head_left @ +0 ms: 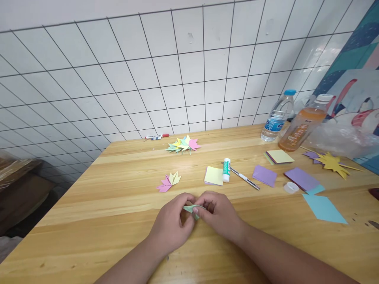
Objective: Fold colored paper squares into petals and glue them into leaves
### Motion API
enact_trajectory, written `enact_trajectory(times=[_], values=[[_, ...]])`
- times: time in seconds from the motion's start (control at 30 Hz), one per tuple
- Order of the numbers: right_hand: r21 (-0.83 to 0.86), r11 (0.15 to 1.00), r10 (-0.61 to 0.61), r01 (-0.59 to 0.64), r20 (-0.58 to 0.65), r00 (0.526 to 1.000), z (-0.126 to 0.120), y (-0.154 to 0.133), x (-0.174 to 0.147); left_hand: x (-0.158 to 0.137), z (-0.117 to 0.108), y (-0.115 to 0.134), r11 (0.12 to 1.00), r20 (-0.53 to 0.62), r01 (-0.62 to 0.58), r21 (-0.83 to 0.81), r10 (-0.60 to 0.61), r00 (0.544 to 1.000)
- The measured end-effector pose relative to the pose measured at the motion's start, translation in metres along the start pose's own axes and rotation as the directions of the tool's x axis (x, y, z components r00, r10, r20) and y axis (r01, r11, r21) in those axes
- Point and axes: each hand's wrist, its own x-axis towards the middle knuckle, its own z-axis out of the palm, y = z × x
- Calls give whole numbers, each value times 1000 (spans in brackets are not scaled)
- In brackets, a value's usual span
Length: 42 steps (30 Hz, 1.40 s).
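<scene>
Between my two hands, low over the wooden table (112,221), is a small piece of folded green paper (189,208). My left hand (174,221) pinches its left end with thumb and fingers. On the right end, my right hand (217,215) presses thumb against fingers; part of the paper is hidden there. Just beyond my left hand lies a folded pink and yellow paper piece (168,182). A stack of pale yellow square paper (213,175) sits past my right hand, with a glue stick (226,170) and a pen (244,178) beside it.
Folded paper pieces in several colours (185,144) and a red-capped marker (156,136) lie near the tiled wall. To the right are purple paper (264,176), blue paper (325,209), a white cap (291,187), a water bottle (278,115) and an orange drink bottle (306,123).
</scene>
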Motion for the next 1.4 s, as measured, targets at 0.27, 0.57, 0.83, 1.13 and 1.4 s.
enact_trajectory(times=[0.27,0.57,0.83,1.13,1.4], values=[[113,990,88,-84,-30,996,-1,4,5,1,-1,-4,995,-58,68,-74,-72,996],[74,995,72,-72,4,997,0,6,2,0,-2,1,998,-38,53,16,-53,998],[11,1000,15,-15,13,1000,1,8,1,-1,-6,10,989,-29,-50,139,55,998],[-2,1000,11,-11,67,998,2,8,0,0,-4,2,974,-1,-63,216,64,998],[96,994,51,-55,37,998,2,7,2,1,-3,-4,996,-72,-6,92,12,997]])
